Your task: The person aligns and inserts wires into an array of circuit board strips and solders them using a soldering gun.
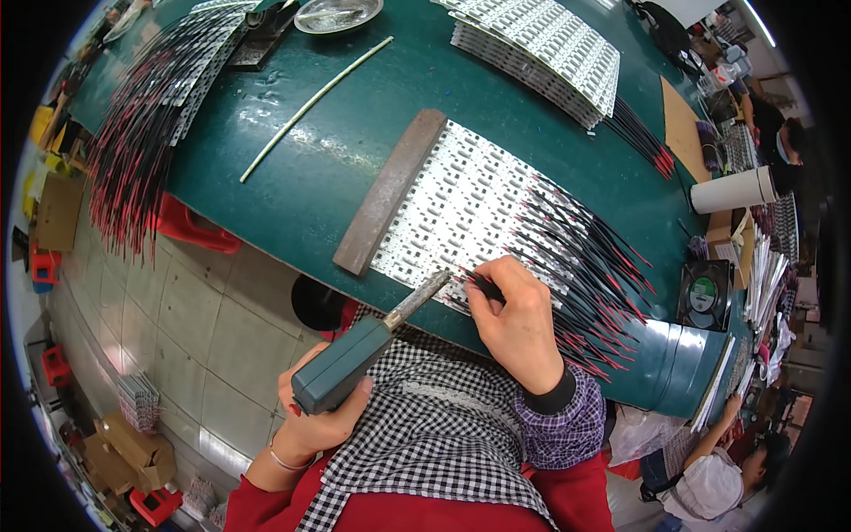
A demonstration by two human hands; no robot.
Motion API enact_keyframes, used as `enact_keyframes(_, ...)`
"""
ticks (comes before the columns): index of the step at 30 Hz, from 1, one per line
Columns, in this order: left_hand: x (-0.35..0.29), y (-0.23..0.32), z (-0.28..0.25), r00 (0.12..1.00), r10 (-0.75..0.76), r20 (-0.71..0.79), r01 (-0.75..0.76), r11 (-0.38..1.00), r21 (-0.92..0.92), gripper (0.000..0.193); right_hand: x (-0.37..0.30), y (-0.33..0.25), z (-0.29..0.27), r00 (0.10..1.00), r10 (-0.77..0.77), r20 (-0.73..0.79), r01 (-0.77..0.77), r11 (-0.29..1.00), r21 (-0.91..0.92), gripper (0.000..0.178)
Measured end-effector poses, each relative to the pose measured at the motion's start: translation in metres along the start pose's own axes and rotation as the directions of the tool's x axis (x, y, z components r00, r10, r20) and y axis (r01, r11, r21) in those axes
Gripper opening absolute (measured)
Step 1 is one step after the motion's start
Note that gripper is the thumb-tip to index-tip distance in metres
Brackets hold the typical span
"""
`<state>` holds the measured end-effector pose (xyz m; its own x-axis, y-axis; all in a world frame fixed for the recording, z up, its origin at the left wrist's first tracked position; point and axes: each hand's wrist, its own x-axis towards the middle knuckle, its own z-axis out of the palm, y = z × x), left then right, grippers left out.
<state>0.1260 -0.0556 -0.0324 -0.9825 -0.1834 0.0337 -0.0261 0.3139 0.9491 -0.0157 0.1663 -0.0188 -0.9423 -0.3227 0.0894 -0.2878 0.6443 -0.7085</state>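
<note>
My left hand [321,426] is closed around the dark green body of a soldering gun [341,365]. Its grey metal tip points up and right, at the near edge of a white circuit board panel [465,191] dotted with rows of small parts. My right hand [521,321] rests at the panel's near right corner, fingers curled and pinching black wires [479,282] close to the tip; how many is hidden. Several black wires with red ends [589,248] fan out from the panel's right side. A brown bar [390,195] lies along its left edge.
Stacked white panels [541,53] stand at the back, wires trailing right. Wired panels [151,124] hang over the table's left edge. A thin pale rod [315,108] and a metal dish [338,13] lie on the green table [266,133]. A small fan [705,294] sits right; other people are beyond.
</note>
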Motion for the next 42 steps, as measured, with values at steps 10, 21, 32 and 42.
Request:
enact_keyframes(10, 0.004, 0.003, 0.002, 1.0, 0.024, 0.009, -0.024, 1.0, 0.01, 0.021, 0.0, 0.0, 0.0, 1.0, 0.008, 0.027, -0.008, 1.0, -0.004, 0.013)
enact_keyframes(21, 0.0, 0.0, 0.001, 0.999, 0.05, -0.019, -0.05, 0.999, 0.019, 0.025, 0.0, 0.003, 0.002, 1.0, 0.013, 0.009, -0.013, 1.0, 0.004, 0.012)
enact_keyframes(32, 0.0, 0.003, -0.002, 1.0, 0.004, 0.028, -0.005, 0.999, 0.042, 0.023, 0.001, 0.002, -0.002, 0.999, 0.025, 0.046, -0.026, 0.999, 0.026, 0.012)
enact_keyframes(42, -0.017, -0.014, 0.002, 0.99, 0.022, -0.137, -0.022, 1.0, -0.001, 0.031, 0.001, 0.009, -0.002, 0.999, -0.015, 0.034, 0.014, 0.999, 0.048, 0.012)
